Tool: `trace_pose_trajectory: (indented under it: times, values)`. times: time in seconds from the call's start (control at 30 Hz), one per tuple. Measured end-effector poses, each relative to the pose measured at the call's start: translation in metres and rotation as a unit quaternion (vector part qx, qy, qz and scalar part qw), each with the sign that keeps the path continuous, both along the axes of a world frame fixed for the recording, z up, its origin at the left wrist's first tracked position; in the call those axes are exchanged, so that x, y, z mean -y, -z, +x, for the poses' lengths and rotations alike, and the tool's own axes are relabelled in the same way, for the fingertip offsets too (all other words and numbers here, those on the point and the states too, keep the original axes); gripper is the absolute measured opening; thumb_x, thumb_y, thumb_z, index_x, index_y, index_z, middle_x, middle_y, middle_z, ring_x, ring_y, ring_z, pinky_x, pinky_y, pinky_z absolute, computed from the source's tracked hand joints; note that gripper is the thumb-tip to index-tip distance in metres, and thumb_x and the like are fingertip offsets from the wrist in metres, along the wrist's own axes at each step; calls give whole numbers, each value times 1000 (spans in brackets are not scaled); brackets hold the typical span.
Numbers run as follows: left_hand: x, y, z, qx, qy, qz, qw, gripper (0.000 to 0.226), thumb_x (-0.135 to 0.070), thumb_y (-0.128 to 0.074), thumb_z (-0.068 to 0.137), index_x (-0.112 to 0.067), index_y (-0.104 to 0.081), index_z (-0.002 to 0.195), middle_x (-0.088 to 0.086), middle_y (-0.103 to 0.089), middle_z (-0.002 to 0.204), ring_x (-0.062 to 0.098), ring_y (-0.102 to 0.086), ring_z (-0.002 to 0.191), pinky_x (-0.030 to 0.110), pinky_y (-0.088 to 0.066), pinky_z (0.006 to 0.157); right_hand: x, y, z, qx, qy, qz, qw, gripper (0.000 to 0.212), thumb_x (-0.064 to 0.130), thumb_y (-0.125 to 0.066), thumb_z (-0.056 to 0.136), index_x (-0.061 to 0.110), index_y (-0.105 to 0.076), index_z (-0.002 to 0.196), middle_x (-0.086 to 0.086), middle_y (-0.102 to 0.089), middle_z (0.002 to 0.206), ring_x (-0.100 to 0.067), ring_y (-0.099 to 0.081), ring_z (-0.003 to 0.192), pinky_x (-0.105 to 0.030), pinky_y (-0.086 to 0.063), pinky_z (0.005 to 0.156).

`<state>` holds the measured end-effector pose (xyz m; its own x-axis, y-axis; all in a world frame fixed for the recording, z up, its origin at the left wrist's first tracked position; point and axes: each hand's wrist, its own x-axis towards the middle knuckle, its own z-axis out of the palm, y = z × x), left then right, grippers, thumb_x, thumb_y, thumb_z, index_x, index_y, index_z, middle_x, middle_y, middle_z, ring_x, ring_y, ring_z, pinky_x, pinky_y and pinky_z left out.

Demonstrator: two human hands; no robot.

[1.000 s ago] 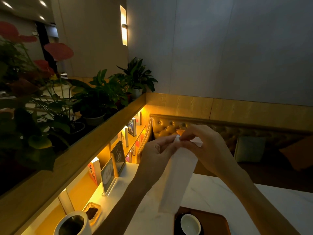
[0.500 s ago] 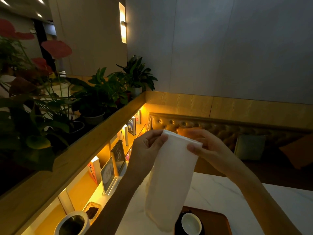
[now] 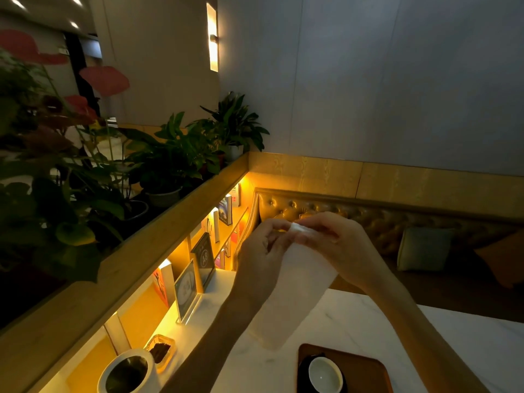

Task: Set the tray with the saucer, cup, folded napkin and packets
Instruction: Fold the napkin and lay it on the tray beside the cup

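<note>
A white napkin (image 3: 286, 302) hangs in the air above the table, folded into a long strip. My left hand (image 3: 261, 259) and my right hand (image 3: 337, 245) pinch its top edge together at chest height. Below them a brown wooden tray (image 3: 365, 367) lies on the white marble table (image 3: 459, 336). On the tray stands a white cup (image 3: 324, 375) on a dark saucer (image 3: 304, 367). No packets show in this view.
A white cylindrical holder (image 3: 127, 373) and a small dish with dark contents (image 3: 160, 350) stand at the table's left edge. Acrylic sign stands (image 3: 187, 287) and books line the lit shelf. Potted plants (image 3: 170, 163) top the wooden ledge. A tufted bench (image 3: 397, 219) lies beyond.
My hands spread the napkin wide half a second ago and have now brought its top corners together again, so it hangs as a narrower folded strip.
</note>
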<state>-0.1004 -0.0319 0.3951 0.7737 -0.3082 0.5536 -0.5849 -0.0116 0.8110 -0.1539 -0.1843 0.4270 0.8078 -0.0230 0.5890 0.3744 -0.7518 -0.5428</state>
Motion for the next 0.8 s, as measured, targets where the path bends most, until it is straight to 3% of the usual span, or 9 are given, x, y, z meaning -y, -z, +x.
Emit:
trace_pose_trajectory:
  times: [0.1, 0.17, 0.27, 0.33, 0.47, 0.57, 0.67, 0.8]
  values:
    - [-11, 3, -2, -52, 46, -3, 998, 11, -36, -58, 90, -43, -56, 99, -9, -70, 90, 2, -70, 83, 19, -57, 67, 4, -5, 3, 35, 13, -16, 999, 20, 36, -61, 85, 28, -63, 103, 12, -61, 96, -2, -59, 86, -20, -52, 72]
    - [-18, 14, -7, -54, 75, 69, 993, 17, -45, -63, 86, -46, -56, 101, -18, -68, 96, -2, -68, 89, 16, -56, 71, 9, -7, 3, 57, 29, -17, 998, 21, 40, -59, 84, 32, -59, 104, 17, -59, 94, -1, -59, 86, -18, -50, 70]
    - [-23, 36, -17, -51, 97, 183, 977, 23, -55, -55, 81, -48, -57, 103, -24, -63, 95, -4, -63, 89, 15, -51, 74, 18, -12, 1, 80, 48, -25, 995, 30, 51, -51, 81, 33, -57, 105, 26, -55, 93, 3, -58, 84, -13, -45, 66]
    - [-24, 48, -19, -74, 113, 214, 967, 34, -53, -53, 85, -39, -59, 115, -24, -61, 100, -4, -62, 90, 13, -49, 75, 22, -15, -1, 83, 46, -31, 995, 32, 51, -51, 81, 32, -57, 106, 29, -53, 93, 7, -56, 85, -12, -42, 65]
    - [-25, 56, -19, -92, 129, 248, 956, 31, -45, -46, 95, -34, -57, 122, -28, -57, 99, -16, -56, 85, 4, -42, 68, 26, -12, -3, 76, 50, -44, 995, 38, 46, -52, 81, 22, -62, 108, 22, -55, 94, 8, -56, 85, -9, -41, 66]
    - [-28, 56, -19, -117, 152, 257, 947, 23, -41, -40, 99, -46, -50, 119, -39, -54, 100, -19, -55, 90, 0, -41, 69, 27, -10, -5, 72, 57, -46, 995, 35, 39, -56, 82, 17, -64, 108, 13, -58, 98, 5, -57, 82, -9, -42, 68]
    - [-31, 55, -20, -127, 178, 263, 940, 22, -42, -35, 100, -62, -38, 107, -53, -48, 96, -32, -46, 96, -8, -40, 69, 30, -10, -8, 68, 64, -49, 994, 35, 36, -58, 82, 13, -65, 108, 9, -60, 99, 2, -57, 82, -10, -42, 69]
    - [-24, 61, -16, -77, 126, 268, 952, 21, -48, -51, 90, -58, -37, 103, -39, -48, 100, -14, -52, 97, 8, -43, 73, 33, -14, -12, 73, 78, -30, 994, 36, 43, -55, 80, 19, -63, 106, 8, -60, 99, -1, -56, 82, -14, -42, 68]
